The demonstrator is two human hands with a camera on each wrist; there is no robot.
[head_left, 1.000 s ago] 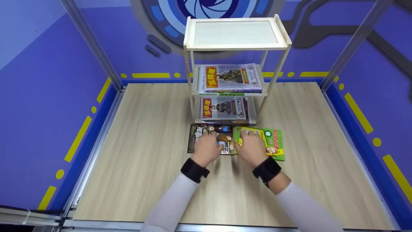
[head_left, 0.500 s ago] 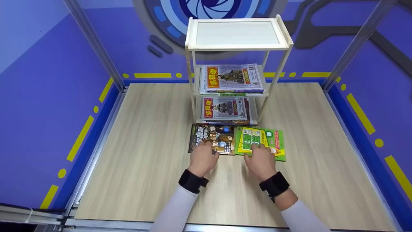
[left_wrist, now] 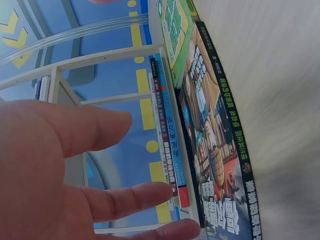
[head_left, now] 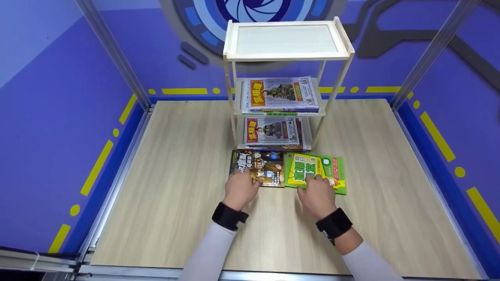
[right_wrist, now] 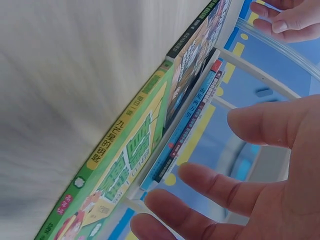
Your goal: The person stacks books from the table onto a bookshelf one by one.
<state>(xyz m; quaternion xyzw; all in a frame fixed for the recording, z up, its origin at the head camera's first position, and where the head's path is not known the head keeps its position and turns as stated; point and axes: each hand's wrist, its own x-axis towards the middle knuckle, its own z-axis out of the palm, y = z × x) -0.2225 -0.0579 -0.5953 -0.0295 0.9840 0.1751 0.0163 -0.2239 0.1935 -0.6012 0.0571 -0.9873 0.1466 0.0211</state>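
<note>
Two books lie side by side on the table in the head view: a dark comic-style book [head_left: 273, 171] on the left and a green and yellow book [head_left: 332, 163] on the right. My left hand [head_left: 239, 191] is over the near left part of the dark book. Over the green book's near edge is my right hand [head_left: 318, 197]. The left wrist view has the thumb and fingers spread apart above the dark book [left_wrist: 215, 135], holding nothing. Spread fingers also hang over the green book [right_wrist: 132, 150] in the right wrist view, with nothing between them.
Just behind the books stands a pale wooden shelf rack [head_left: 287, 39]. Its middle tier bears a stack of magazines [head_left: 281, 93], and its bottom tier another stack of magazines [head_left: 269, 131]. Blue-purple panels [head_left: 50, 136] wall the table on the left, right and back.
Both hands have drawn back towards the person from higher on the books, uncovering more of the covers. Lately the left hand has shifted slightly left. The books stay about where they were.
</note>
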